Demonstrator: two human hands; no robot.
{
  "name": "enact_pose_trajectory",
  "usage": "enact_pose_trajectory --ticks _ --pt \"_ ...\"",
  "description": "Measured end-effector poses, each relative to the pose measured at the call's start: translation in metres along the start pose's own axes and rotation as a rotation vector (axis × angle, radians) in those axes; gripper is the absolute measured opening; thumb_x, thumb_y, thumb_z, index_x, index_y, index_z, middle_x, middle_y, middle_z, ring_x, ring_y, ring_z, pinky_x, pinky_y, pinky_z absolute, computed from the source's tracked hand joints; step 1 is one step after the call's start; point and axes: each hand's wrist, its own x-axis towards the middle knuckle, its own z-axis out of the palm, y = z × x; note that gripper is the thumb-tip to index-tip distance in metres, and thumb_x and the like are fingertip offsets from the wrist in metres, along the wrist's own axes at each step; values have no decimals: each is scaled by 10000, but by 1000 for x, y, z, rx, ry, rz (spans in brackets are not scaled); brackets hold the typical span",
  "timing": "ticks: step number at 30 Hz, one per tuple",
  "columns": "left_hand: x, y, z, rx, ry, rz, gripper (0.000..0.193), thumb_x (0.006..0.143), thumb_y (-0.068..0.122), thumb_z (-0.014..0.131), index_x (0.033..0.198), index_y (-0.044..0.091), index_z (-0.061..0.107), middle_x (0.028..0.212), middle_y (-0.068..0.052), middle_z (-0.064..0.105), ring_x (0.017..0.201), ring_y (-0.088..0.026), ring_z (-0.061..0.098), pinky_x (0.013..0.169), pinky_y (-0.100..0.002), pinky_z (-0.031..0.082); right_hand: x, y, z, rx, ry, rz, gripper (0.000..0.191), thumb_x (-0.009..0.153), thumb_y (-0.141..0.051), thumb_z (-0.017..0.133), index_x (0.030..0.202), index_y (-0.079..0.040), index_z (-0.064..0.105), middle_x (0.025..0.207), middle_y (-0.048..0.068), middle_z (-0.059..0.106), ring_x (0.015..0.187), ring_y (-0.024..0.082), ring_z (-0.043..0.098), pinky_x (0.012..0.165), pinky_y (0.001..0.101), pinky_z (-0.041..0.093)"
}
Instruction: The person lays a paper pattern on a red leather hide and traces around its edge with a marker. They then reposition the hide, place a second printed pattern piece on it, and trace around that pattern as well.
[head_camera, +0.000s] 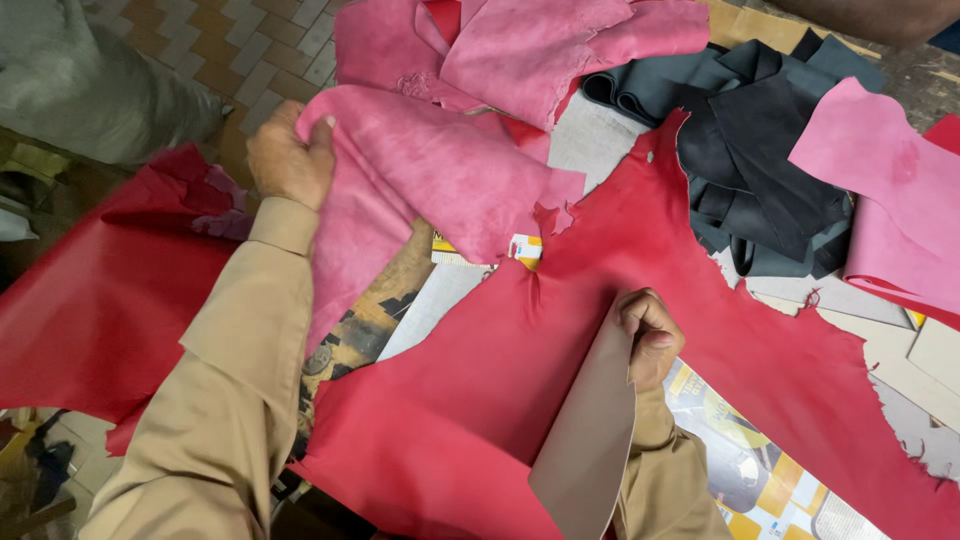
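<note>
Pink hide (440, 180) at 11 o'clock, limp, draping, light; edge pinched in left hand (290, 160), best place to take hold. Right hand (648, 335) at 5 o'clock grips stiff beige card (590, 430) over red hide (480, 400). Dark hides (760, 150) at 2 o'clock.

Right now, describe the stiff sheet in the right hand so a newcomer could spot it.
Start at the big red hide spread across the table. Near its lower middle, the right hand pinches a curved grey-beige card. It is the only smooth, dull, stiff sheet among the soft red, pink and dark hides.
</note>
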Motion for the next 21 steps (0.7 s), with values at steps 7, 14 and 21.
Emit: enact_pose_trajectory --ticks 7,14,21 --pt "-76 47 36 42 -648 744 882 588 477 917 1378 209 631 1478 -79 478 1392 -364 344 1092 -588 263 5 -8 -3 -32 -36 13 754 1030 -743 347 757 -40 357 786 45 414 719 150 362 680 302 337" --pt "-76 62 58 62 -615 815 760 632 405 890 1329 200 666 1480 -83 479 1395 -348 348 1092 -554 283 7 -4 -3 -26 -26 -4 763 1035 -746 344 761 -34 362 790 56 411 746 177 384 739 334 368" --pt "-83 81 76 57 -665 863 659 618 398 867 1221 188 701 1402 -56 521 1355 -319 374 1046 -586 298 6 -5 -5 -35 -24 10 767 1026 -743 361 741 -31 368 783 61 419 732 174 399 696 317 354"
